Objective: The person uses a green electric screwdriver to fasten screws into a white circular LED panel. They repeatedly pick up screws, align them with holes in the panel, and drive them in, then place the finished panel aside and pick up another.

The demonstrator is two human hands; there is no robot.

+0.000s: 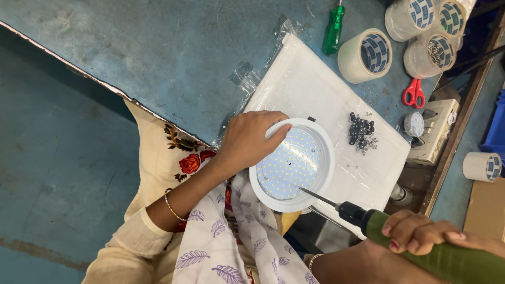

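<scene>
- A person sits at a blue workbench [173, 52], seen from above; cream sleeves, a floral scarf and a purple-leaf cloth fill the near bottom of the view.
- The right hand [421, 231], at the bottom right, is wrapped closed around a green electric screwdriver [436, 252]. The fingers curl over its body, nails painted dark red.
- The screwdriver lies slanted, its thin metal bit [318, 195] pointing up and left. The bit's tip touches the lower right part of a round lamp's inner disc.
- The lamp [292, 164] is a round white fixture with a wide white rim and a flat disc dotted with small yellow lights. It sits at the near edge of the bench, partly over the person's lap, resting on a white board [321, 89].
- The left hand [250, 139] rests on the lamp's upper left rim, fingers bent and closed over the edge, holding it down. A thin gold bangle [172, 206] circles the left forearm.
- Just right of the lamp, on the board, lies a small heap of dark screws [361, 131].
- Crumpled clear plastic wrap [244, 79] lies under the board's left edge.
- Farther back, a green-handled screwdriver [333, 30] lies on the bench beyond the board.
- To its right stand several rolls of tape [365, 55], clustered in the far right corner; one holds small metal pieces.
- Red scissors [414, 93] lie near the rolls, beside a white switch box [436, 129].
- Another tape roll [482, 166] sits apart at the right edge.
</scene>
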